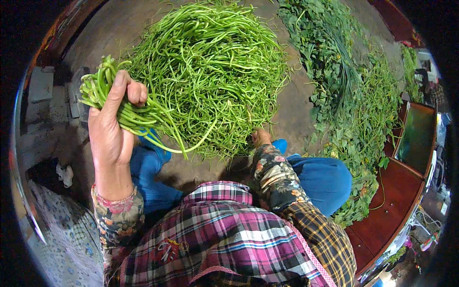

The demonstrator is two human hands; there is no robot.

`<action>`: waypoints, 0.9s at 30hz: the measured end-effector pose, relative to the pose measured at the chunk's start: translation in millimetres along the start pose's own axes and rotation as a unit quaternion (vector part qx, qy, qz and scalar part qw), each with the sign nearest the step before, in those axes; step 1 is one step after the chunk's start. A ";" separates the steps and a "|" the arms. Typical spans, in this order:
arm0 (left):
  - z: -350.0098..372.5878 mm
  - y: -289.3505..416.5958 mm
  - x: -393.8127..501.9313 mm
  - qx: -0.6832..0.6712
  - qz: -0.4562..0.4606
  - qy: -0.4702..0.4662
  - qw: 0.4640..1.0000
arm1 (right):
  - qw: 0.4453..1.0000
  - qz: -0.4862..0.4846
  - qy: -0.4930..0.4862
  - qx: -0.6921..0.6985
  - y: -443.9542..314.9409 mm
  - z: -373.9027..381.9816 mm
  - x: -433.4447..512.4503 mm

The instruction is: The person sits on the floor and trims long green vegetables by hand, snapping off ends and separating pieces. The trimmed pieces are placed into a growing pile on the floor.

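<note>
My left hand (116, 104) is raised at the left, its fingers closed around a bundle of green leaf stalks (150, 116). The bundle's cut ends stick out above the thumb, and a few longer stalks trail to the right towards the pile. A large heap of loose green stalks (215, 71) lies on the floor in front of me. My right hand (261, 137) is low at the heap's near right edge, touching or very near the stalks. Its fingertips are partly hidden, and whether it holds any stalks cannot be told.
A long spread of leafy green vines (333, 71) covers the floor at the right, beside a red-brown wooden cabinet (387, 208). My knees in blue trousers (319, 179) flank the heap's near side. Patterned cloth (68, 233) lies at the lower left.
</note>
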State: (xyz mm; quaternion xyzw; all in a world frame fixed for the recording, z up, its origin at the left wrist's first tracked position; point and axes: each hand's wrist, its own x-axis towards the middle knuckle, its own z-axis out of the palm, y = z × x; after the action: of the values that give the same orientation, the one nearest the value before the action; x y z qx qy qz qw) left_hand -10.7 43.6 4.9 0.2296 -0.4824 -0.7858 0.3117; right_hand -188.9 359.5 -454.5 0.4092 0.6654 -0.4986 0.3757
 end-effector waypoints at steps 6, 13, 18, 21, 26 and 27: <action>9.6 5.4 -3.2 0.019 -0.009 0.023 1.000 | 0.988 0.033 0.010 0.149 11.4 30.8 -10.7; 7.3 13.7 -5.4 0.036 0.019 0.006 0.999 | 0.963 -0.219 -0.007 -0.159 -41.5 25.6 -10.1; -11.6 20.1 -12.0 0.032 0.071 0.004 0.997 | 0.939 -0.294 -0.132 -0.119 -96.3 51.9 -143.7; -18.9 11.9 4.1 0.027 0.100 0.002 0.995 | 0.894 -0.360 -0.227 -0.137 -132.8 49.7 -242.1; -19.4 -17.9 40.5 -0.029 0.086 0.006 0.996 | 0.818 -0.466 -0.291 -0.170 -168.7 35.5 -327.4; -19.2 -27.3 48.1 -0.041 0.087 0.016 0.995 | 0.803 -0.484 -0.296 -0.183 -176.3 31.2 -340.8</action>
State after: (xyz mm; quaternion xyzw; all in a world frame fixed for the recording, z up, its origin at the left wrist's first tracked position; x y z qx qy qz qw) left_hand -39.0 6.8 -30.8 0.1861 -0.4629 -0.7712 0.3953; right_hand -217.6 241.8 -89.2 -0.2098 0.7126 -0.5813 0.3321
